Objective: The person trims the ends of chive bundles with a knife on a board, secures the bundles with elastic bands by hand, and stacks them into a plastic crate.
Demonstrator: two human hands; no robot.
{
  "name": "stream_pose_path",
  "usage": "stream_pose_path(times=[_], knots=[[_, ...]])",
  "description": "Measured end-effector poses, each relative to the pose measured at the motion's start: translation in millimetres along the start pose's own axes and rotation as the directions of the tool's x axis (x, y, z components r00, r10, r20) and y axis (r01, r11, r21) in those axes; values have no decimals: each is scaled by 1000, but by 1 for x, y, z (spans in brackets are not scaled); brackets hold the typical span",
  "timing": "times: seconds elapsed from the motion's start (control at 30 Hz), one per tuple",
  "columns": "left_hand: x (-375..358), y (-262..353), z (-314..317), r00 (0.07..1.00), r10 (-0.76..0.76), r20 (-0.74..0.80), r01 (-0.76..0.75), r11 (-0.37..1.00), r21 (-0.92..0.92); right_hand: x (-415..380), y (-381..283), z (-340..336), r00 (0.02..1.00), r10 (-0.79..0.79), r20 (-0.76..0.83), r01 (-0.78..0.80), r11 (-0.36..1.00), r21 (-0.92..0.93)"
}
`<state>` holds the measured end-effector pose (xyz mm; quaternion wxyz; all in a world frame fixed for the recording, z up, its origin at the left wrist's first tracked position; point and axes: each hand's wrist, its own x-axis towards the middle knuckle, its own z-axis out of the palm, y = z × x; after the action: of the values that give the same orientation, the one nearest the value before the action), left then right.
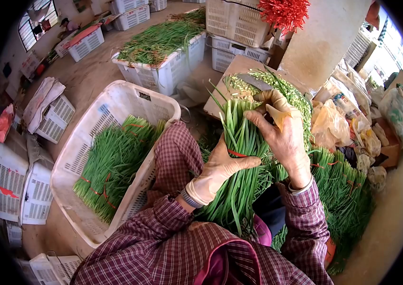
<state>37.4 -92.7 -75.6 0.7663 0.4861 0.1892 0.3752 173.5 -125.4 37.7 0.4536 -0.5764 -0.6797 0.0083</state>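
A bunch of garlic chives (pixel 239 142) with a red band around its middle stands upright, slightly tilted, in front of me. My left hand (pixel 220 166), in a thin glove with a dark watch band at the wrist, wraps around the bunch near the band. At the bunch's upper right, my right hand (pixel 282 133) curls its thumb and fingers against the stalk ends; its glove is torn. Behind the bunch, a knife blade (pixel 254 81) lies among cut stem pieces (pixel 284 92) on a board (pixel 244 64).
A white basket (pixel 63 175) on my left holds banded chive bunches (pixel 116 166). More bunches (pixel 339 190) lie on my right. Ahead stands a crate (pixel 168 76) heaped with loose chives. Plastic bags (pixel 329 126) are piled at right, and crates (pixel 9 190) stand far left.
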Motion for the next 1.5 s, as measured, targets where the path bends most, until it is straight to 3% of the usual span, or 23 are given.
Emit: stream_pose_path(times=[0.07, 0.17, 0.2, 0.27, 0.3, 0.37, 0.47, 0.63, 0.7, 0.77, 0.8, 0.87, 1.0, 1.07, 1.13, 1.2, 1.27, 1.3, 1.33, 1.37, 1.4, 1.43, 1.5], knots=[[3, -8, -5, 999, 35, 9, -35, 999, -3, -8, -11, -11, 996, -52, 66, 64, 979, -192], [14, -27, -17, 983, 151, 106, -176, 938, 299, -21, -19, -5, 989, 3, 151, 56, 923, -380], [16, -28, -15, 988, -34, 149, 82, 941, -329, -24, -19, -3, 984, 72, 162, 8, 896, -444], [21, -34, -16, 947, -149, 286, 321, 513, -796, -23, -16, -7, 980, -38, 195, 120, 897, -425], [24, -34, -16, 956, -158, 247, 283, 720, -634, -20, -16, -8, 972, -98, 213, 177, 901, -396], [22, -35, -17, 966, -154, 206, 231, 875, -425, -14, -10, -12, 960, -159, 231, 238, 900, -366], [8, -17, -11, 979, -130, 156, 181, 907, -380, -2, 0, -18, 945, -180, 275, 265, 912, -313], [9, -18, -16, 960, -195, 202, 268, 851, -451, 27, 9, -38, 956, -292, 8, 248, 795, -553], [18, -39, -30, 946, -212, 245, 311, 804, -506, 45, 26, -65, 955, -248, -162, 97, 778, -621], [25, -53, -42, 938, -226, 263, 335, 781, -527, 55, 37, -101, 920, -281, -274, -51, 608, -792], [20, -42, -37, 956, -196, 220, 283, 821, -497, 63, 37, -115, 928, 21, -373, -331, 507, -795], [-4, -5, -13, 998, -47, 41, 57, 955, -292, 67, 61, -139, 910, -71, -408, -346, 412, -843], [-3, -9, -15, 998, 65, 2, -63, 979, -191, 56, 97, -138, 945, 44, -325, -297, 531, -794], [-1, -15, -17, 994, 111, -21, -113, 986, -121, 42, 55, -96, 956, -123, -268, -77, 772, -631], [0, -16, -20, 990, 133, -55, -127, 987, 93, 27, -16, -45, 983, -170, -62, 112, 839, -532], [-11, 0, -10, 940, 322, -112, -258, 887, 383, 6, -36, 3, 937, -256, 236, 347, 749, -565], [-7, -46, -28, 988, 130, -78, -148, 931, -333, -5, -48, 38, 911, -268, 313, 402, 742, -536], [-4, -85, -42, 997, 61, -49, -78, 722, -687, -8, -45, 49, 907, -195, 373, 393, 711, -583], [-5, -77, -45, 995, 79, -58, -97, 726, -680, -11, -36, 61, 906, -192, 377, 407, 635, -656], [-7, -70, -47, 983, 179, -38, -181, 931, -318, -13, -32, 64, 899, -201, 390, 430, 580, -692], [-10, -62, -49, 970, 244, 21, -245, 964, 103, -13, -33, 66, 891, -210, 403, 451, 523, -723], [-14, -53, -51, 948, 307, 81, -305, 812, 498, -13, -34, 67, 884, -235, 405, 466, 522, -714], [-19, -48, -47, 933, 320, 166, -355, 732, 581, -13, -36, 65, 876, -233, 422, 476, 552, -685]])
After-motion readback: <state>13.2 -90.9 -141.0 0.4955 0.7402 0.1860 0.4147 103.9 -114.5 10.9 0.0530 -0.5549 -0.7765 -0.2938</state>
